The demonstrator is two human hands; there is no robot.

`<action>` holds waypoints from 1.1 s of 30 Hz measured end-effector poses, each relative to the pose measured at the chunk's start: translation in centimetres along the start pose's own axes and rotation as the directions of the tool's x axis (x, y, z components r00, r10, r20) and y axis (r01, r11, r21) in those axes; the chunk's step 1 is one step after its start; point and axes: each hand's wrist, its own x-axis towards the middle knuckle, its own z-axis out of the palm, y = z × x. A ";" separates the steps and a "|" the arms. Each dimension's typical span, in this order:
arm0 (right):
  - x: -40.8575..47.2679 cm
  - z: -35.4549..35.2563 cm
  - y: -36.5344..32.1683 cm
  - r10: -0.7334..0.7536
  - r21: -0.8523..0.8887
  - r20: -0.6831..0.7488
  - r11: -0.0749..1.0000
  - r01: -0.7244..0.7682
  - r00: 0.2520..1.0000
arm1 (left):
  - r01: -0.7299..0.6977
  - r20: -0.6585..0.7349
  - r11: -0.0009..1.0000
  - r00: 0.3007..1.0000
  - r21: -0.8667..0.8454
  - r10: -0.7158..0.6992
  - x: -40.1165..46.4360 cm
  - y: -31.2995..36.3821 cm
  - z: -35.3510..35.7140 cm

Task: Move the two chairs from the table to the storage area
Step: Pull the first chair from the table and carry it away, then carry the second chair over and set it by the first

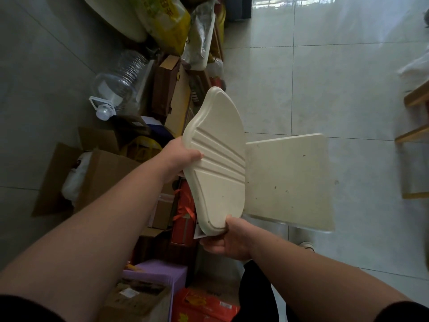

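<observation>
Head view: one camera only, so I'm calling everything from here.
Chair (218,159): cream plastic, centre of the frame, held up by its backrest with the flat seat sticking out to the right over the pale tiled floor (325,77).
Left hand (183,156): clamped on the backrest's left edge, thumb on the grooved face.
Right hand (228,238): closed round the backrest's lower corner, fingers curled underneath.
Storage pile: cardboard boxes (92,173), a big clear water bottle (120,82), a yellow bag (167,22) and red packages (185,214) run down the left-centre of the frame, just beside the chair.
Progress: I judge we've arrived at the storage area with this chair but it isn't set down yet. I can't tell whether it's the first or the second; something cream and rounded shows at the upper left, too cropped to name.
Chair's look: rounded backrest with three raised diagonal ribs, scuffed with small dark specks on seat and back; legs hidden below.
Right edge: wooden furniture (415,126), only partly in frame.
</observation>
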 end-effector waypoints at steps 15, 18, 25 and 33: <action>-4.6 -2.4 -1.5 -0.115 -0.196 -0.103 0.976 0.093 0.988 | 0.032 -0.151 0.992 0.987 -0.123 -0.051 -2.0 -0.3 1.1; -7.4 -2.8 -2.3 -0.224 -0.164 -0.088 0.964 0.207 0.971 | -0.049 -0.221 0.965 0.975 -0.259 -0.010 -4.6 -1.6 1.5; -18.9 -4.7 -2.9 -0.513 -0.061 -0.067 0.858 0.510 0.856 | -0.152 -0.345 0.914 0.939 -0.375 0.014 -12.3 -3.8 3.1; -31.8 -11.6 -0.8 -0.836 -0.360 -0.261 0.548 0.755 0.482 | -0.199 -0.193 0.894 0.973 -0.402 0.130 -14.7 -0.4 8.1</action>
